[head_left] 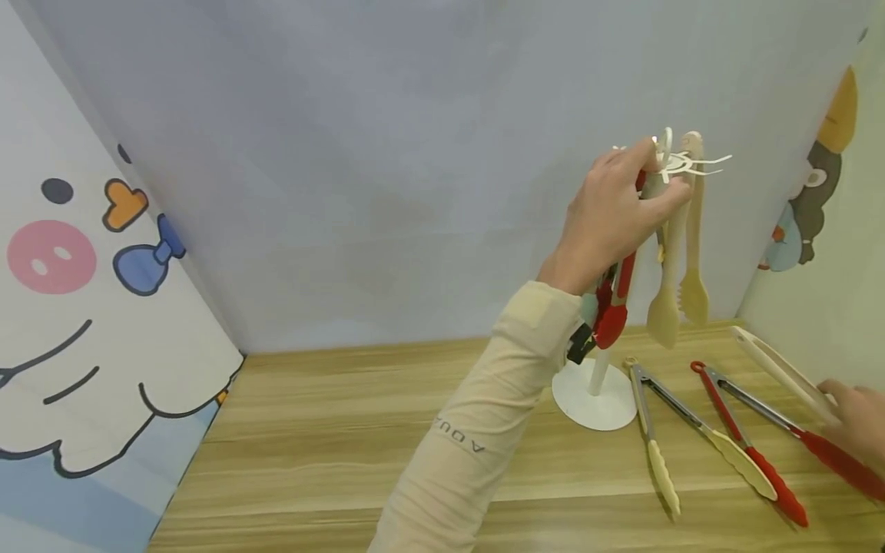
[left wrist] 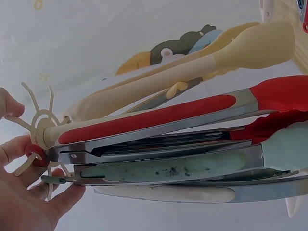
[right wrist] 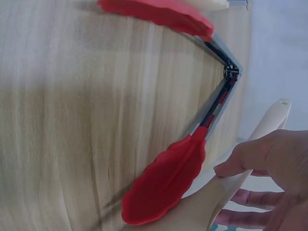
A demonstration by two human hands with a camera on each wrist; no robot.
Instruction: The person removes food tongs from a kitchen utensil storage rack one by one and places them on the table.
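My left hand [head_left: 608,203] grips the top of a white utensil stand [head_left: 596,380], its fingers and thumb around the hooks [left wrist: 42,122]. From the hooks hang red tongs [left wrist: 149,120], mint-green tongs [left wrist: 168,168], cream tongs [left wrist: 154,86] and others, partly overlapping. Off to the right, my right hand [head_left: 860,418] holds another pair of beige tongs [head_left: 781,369] by the arms, above the table. In the right wrist view the thumb presses on these tongs [right wrist: 269,122], and their tips are partly cut off.
On the wooden table [head_left: 332,445], spread yellow-tipped tongs [head_left: 743,465] lie right of the stand's base. Spread red tongs [head_left: 781,491] lie beside them, under my right hand. A grey backdrop [head_left: 346,192] rises behind, with cartoon-printed panels [head_left: 69,346] at the sides.
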